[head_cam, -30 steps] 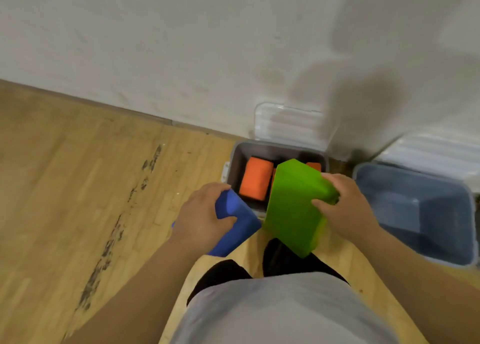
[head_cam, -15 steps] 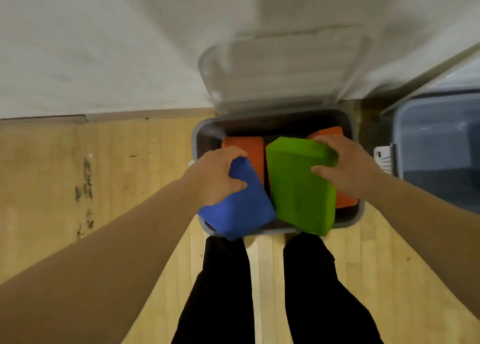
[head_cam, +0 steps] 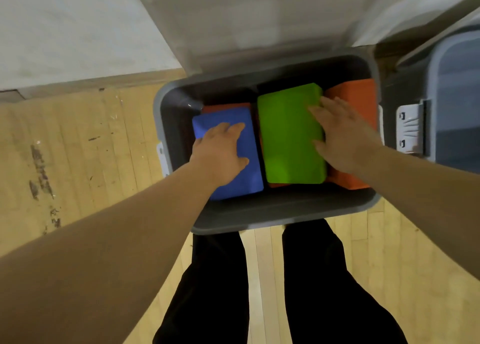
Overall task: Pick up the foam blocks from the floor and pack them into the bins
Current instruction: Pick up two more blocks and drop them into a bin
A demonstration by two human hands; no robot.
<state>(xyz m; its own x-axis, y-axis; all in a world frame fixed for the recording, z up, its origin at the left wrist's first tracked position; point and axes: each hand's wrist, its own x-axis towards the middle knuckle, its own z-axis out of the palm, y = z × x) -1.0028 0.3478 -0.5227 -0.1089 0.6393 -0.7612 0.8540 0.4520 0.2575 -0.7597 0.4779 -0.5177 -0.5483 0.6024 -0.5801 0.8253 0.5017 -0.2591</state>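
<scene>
A grey bin (head_cam: pixel 259 216) stands open on the wooden floor right in front of my legs. Inside it a blue foam block (head_cam: pixel 249 177) lies flat on the left, on top of an orange block (head_cam: pixel 226 107). My left hand (head_cam: pixel 220 154) rests flat on the blue block with straight fingers. Beside it a green foam block (head_cam: pixel 288 135) lies flat in the middle. My right hand (head_cam: pixel 342 133) lies over the green block's right edge, fingers spread. Another orange block (head_cam: pixel 355 94) sits under my right hand at the bin's right side.
The bin's clear lid (head_cam: pixel 259 21) stands open against the white wall. A second blue-grey bin (head_cam: pixel 457 96) with a white latch (head_cam: pixel 410 128) stands just to the right. My legs in black trousers (head_cam: pixel 272 291) are below the bin. Bare wooden floor (head_cam: pixel 78 148) lies to the left.
Both blocks went down into the bin and now lie flat. My hands changed from gripping the blocks to lying flat on them. The view moved closer over the bin.
</scene>
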